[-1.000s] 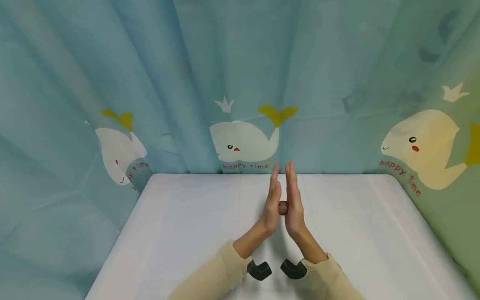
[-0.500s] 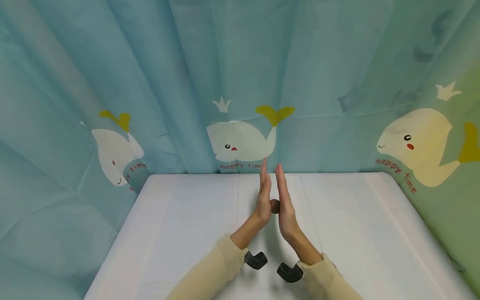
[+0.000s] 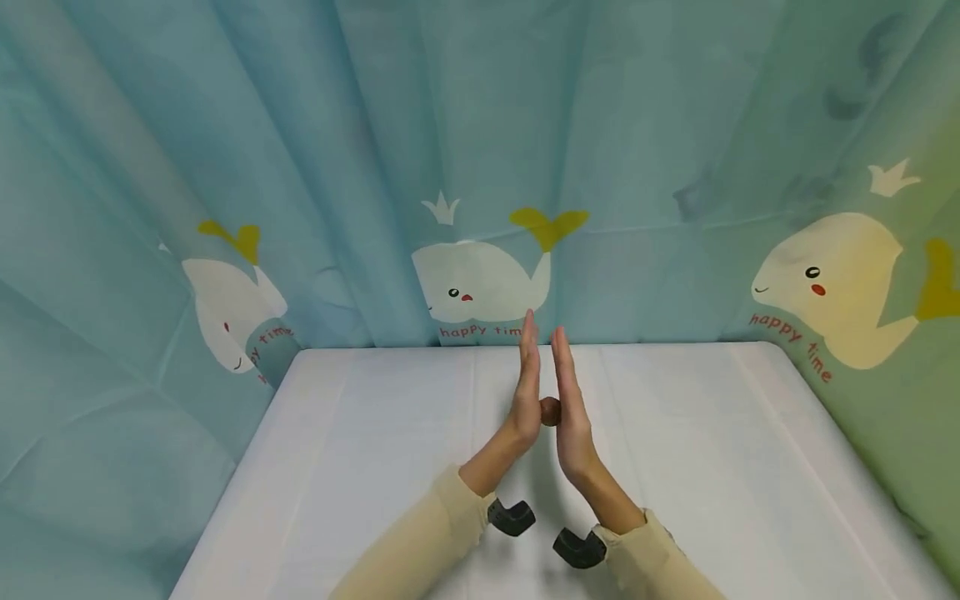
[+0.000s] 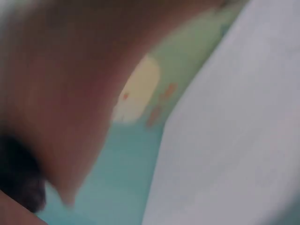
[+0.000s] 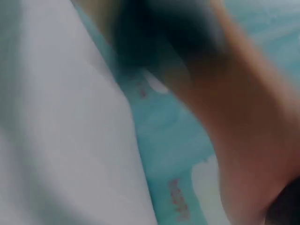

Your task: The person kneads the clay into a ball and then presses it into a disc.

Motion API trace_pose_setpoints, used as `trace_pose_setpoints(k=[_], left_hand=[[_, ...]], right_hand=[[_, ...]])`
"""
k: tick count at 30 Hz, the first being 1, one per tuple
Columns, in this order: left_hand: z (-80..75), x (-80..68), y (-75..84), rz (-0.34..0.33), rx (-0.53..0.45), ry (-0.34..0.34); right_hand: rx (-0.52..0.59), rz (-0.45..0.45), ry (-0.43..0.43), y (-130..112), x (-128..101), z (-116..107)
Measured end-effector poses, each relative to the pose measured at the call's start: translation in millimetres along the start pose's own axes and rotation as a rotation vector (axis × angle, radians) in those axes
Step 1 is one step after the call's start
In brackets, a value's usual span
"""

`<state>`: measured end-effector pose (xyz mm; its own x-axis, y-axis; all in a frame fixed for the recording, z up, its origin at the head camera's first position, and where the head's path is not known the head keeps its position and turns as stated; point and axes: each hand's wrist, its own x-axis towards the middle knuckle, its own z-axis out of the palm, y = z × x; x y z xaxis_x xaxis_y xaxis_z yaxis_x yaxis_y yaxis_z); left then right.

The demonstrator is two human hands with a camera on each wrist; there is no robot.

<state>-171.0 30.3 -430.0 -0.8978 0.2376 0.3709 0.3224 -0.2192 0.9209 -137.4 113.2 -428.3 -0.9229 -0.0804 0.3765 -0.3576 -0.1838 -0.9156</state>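
Between two flat palms sits a small, round, brown walnut (image 3: 551, 412), seen in the head view over the white table. My left hand (image 3: 527, 400) presses on its left side, fingers straight and pointing away from me. From the other side my right hand (image 3: 572, 417) presses, its fingers straight too. Their fingertips lean toward each other with a narrow gap between. The left fingertips reach slightly farther forward than the right. Both wrist views hold blurred skin close to the lens, and the walnut does not show there.
A white table (image 3: 390, 408) spreads below the hands. Behind and at the sides hangs a blue-green curtain (image 3: 645, 125) with whale prints. Black curved wrist mounts, one on the left (image 3: 512, 517) and one on the right (image 3: 580, 548), stick inward from beige sleeves (image 3: 420, 533).
Both hands, with the walnut between them, have shifted a little to the left. My left hand has slid forward against the right, and the walnut has turned slightly.
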Motion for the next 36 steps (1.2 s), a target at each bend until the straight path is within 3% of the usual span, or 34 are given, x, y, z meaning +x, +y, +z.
trace_pose_setpoints(k=[3, 5, 7, 13, 16, 20, 23, 28, 30, 33, 36], left_hand=[[8.8, -17.0, 5.7, -0.023, -0.007, -0.097], [12.5, -22.6, 11.3, -0.025, -0.015, -0.121], [11.2, -19.9, 12.4, -0.024, -0.021, -0.098], [-8.8, 5.6, 2.4, 0.003, 0.009, 0.035], [-6.9, -0.3, 1.1, -0.015, 0.029, -0.009], [6.3, -18.4, 9.5, -0.045, 0.032, -0.098], [6.5, -15.7, 14.7, -0.024, 0.012, -0.077], [-10.1, 11.1, 7.5, 0.014, -0.003, 0.030], [-12.7, 17.0, 1.2, 0.009, 0.009, 0.036], [-4.2, 9.4, -5.1, -0.024, 0.019, -0.009], [5.8, -2.7, 1.5, -0.037, 0.010, -0.045]], right_hand=[[0.111, 0.069, 0.070, -1, 8, -10], [0.186, 0.085, 0.095, -1, 13, -14], [0.169, 0.056, 0.065, -1, 14, -12], [-0.036, -0.054, -0.054, 4, -4, 9], [-0.004, -0.039, -0.025, 5, -1, 6], [0.151, 0.022, 0.071, 2, 13, -9], [0.175, 0.020, 0.056, 0, 15, -8], [0.011, -0.072, -0.038, 2, 3, 9], [-0.010, -0.073, -0.032, 3, 3, 10], [0.014, -0.048, 0.016, 3, 9, 1], [0.111, -0.007, 0.041, 1, 22, -10]])
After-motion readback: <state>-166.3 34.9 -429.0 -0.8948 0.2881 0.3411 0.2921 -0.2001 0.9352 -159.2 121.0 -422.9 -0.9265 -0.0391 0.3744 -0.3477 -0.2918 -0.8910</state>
